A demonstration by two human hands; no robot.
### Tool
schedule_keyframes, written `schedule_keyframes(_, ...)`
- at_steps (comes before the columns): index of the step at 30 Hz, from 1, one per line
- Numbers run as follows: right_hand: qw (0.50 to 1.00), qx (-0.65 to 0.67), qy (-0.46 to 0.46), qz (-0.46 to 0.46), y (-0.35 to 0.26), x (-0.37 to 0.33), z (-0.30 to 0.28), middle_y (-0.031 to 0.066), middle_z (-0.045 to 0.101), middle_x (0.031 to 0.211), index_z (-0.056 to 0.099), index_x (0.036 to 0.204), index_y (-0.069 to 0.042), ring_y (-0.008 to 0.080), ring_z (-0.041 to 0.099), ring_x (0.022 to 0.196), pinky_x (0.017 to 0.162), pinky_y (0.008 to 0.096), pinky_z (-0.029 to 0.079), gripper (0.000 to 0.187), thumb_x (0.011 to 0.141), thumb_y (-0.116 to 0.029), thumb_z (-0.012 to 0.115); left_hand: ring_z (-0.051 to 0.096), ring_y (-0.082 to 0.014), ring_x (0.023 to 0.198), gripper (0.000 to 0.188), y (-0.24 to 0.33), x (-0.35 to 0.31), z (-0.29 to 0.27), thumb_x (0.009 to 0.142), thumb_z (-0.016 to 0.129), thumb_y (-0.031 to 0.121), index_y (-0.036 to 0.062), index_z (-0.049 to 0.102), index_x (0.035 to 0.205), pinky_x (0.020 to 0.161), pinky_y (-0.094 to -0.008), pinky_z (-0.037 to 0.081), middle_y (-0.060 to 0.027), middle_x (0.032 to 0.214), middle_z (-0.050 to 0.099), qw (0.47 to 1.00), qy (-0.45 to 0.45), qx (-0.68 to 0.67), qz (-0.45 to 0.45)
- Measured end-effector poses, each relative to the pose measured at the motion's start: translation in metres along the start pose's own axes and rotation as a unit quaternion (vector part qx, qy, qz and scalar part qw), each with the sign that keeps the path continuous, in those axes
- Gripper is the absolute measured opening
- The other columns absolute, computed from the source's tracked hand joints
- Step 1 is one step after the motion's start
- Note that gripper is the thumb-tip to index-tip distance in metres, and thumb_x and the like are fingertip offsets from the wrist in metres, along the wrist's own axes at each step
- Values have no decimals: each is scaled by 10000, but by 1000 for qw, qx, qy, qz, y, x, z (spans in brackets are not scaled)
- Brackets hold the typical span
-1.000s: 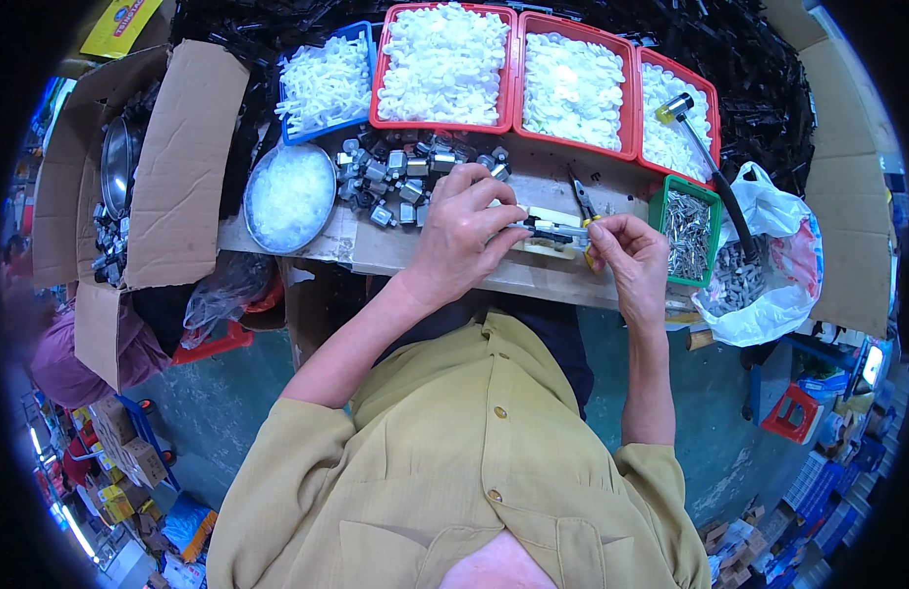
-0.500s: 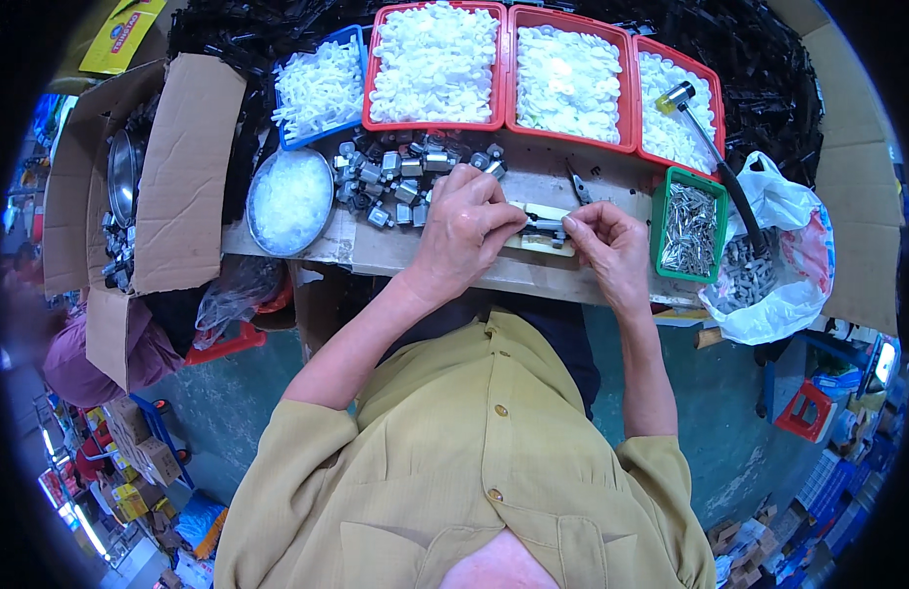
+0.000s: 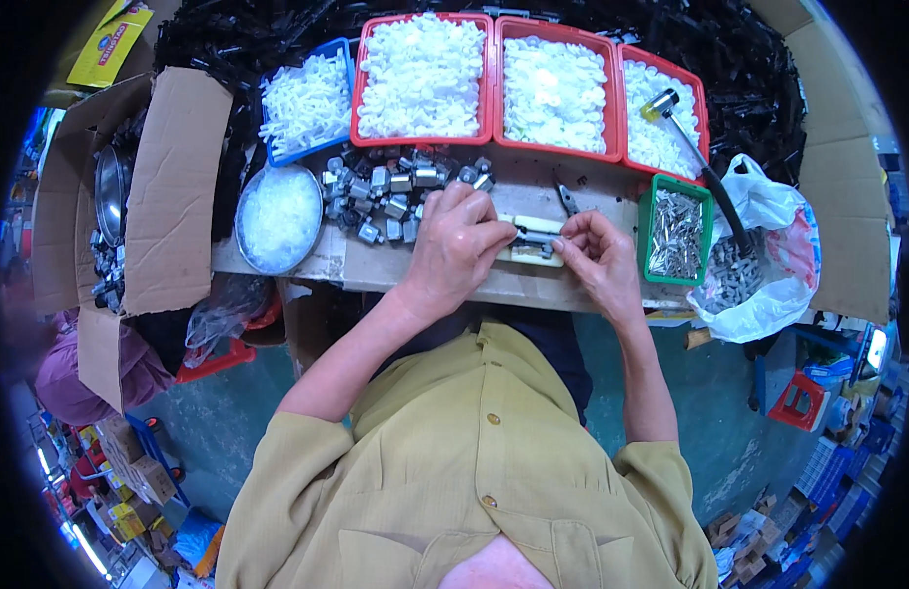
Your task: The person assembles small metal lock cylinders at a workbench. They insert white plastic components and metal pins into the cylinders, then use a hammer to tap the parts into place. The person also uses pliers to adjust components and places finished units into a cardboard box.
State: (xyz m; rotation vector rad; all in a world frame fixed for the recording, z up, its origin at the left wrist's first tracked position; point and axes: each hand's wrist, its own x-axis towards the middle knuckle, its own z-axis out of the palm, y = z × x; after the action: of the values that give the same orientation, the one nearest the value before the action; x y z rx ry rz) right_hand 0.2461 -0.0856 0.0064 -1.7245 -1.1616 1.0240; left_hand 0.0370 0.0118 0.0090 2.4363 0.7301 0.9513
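Metal part (image 3: 535,239) on the cream block (image 3: 521,254) needs steadying: my left hand (image 3: 454,245) pins both to the desk (image 3: 444,280), its grip closed, while my right hand (image 3: 597,257) pinches the part's end squarely.

Three red plastic trays (image 3: 494,74) of white plastic parts fill the upper centre; a blue plastic tray (image 3: 348,59) sits upper left, a green plastic tray (image 3: 645,218) right, above a mustard-yellow buttoned shirt (image 3: 464,461).
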Motion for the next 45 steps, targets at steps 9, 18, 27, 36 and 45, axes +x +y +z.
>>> schedule_keyframes(9,948,-217,104,-208,-64,75,-60,75,673,797,694,960,6,131,584,651,623,278,485,192,896,-173,719,563,-249,856,120,2,-1,-4,733,785,54,56,741,845,750,-385,417,-52,819,598,999,2,-37,-30)
schedule_keyframes(18,792,-463,342,-205,-50,247,-142,184,687,1063,676,1096,-13,336,706,935,805,433,574,321,908,-268,719,581,-275,913,148,7,4,-12,736,789,31,42,745,877,795,-386,473,-71,878,649,999,10,-20,-45)
schedule_keyframes(27,752,-494,327,-289,-64,288,-123,155,621,1086,631,1202,-100,357,655,1027,827,455,559,391,854,-220,764,585,-279,935,159,3,8,-19,740,789,29,46,747,892,804,-387,479,-68,885,664,999,8,-13,-42)
schedule_keyframes(36,811,-456,169,-325,-75,282,-101,148,625,1151,683,1165,-50,339,665,1052,905,439,552,287,878,-52,677,587,-277,942,147,1,4,-26,743,787,25,45,745,881,812,-392,477,-56,875,662,998,24,-19,-56)
schedule_keyframes(45,772,-456,368,-244,-68,284,-172,160,624,1153,672,1166,-64,359,649,1049,868,487,539,356,892,-289,708,582,-267,961,133,0,0,-31,756,780,46,58,737,881,831,-394,435,-49,889,650,998,22,-9,-63)
